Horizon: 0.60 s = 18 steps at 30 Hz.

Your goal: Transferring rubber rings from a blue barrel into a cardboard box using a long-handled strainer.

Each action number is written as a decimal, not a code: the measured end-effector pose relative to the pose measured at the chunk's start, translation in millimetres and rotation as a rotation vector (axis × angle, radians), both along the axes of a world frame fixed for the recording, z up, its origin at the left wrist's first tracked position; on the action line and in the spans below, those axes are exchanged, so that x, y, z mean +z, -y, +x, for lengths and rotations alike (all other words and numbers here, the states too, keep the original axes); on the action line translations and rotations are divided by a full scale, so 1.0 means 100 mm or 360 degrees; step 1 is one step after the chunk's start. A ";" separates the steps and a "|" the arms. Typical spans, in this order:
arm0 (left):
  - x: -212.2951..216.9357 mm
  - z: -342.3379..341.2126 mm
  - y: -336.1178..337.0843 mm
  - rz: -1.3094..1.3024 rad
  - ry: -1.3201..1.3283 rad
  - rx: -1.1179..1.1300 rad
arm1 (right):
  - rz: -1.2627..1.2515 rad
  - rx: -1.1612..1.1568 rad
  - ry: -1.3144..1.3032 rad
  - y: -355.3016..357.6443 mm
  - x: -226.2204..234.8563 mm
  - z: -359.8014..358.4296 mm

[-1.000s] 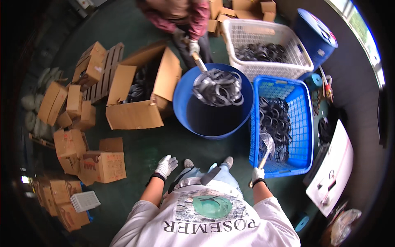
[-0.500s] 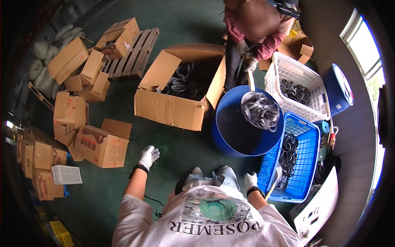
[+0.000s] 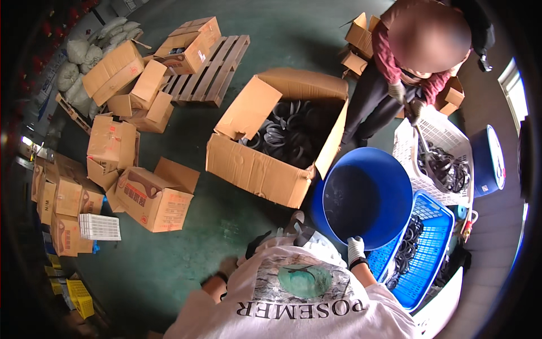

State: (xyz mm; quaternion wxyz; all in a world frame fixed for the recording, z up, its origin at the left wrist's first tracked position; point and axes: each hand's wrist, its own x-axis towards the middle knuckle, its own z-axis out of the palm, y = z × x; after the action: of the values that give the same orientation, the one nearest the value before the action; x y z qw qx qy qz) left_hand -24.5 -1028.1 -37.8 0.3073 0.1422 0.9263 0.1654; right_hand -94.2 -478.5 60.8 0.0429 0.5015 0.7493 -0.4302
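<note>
Green workshop floor: my gloved right hand (image 3: 355, 248) grips the near rim of a round, deep blue tub (image 3: 367, 198) at 4 o'clock; left hand (image 3: 226, 268), mostly hidden, I cannot tell. Open cardboard box (image 3: 276, 141) sits centre.

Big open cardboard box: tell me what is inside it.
The big open cardboard box holds a heap of black rubber rings. Its near wall and the heap itself hide the lower layers and the bottom.

Dark green floor (image 3: 186, 248), wooden pallet (image 3: 212, 73), bright window (image 3: 516, 85) at right.
</note>
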 end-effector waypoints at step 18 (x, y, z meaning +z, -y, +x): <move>2.42 -3.49 3.10 -0.0866 0.0172 0.0387 | 0.0264 0.0609 -0.0360 1.37 0.84 -2.82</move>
State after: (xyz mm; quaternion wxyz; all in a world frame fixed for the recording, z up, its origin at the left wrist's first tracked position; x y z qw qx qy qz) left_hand -373.9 -1337.8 204.3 0.3609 -0.0664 0.9291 -0.0459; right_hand -376.5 -615.4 144.8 -0.0019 0.3007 0.8636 -0.4047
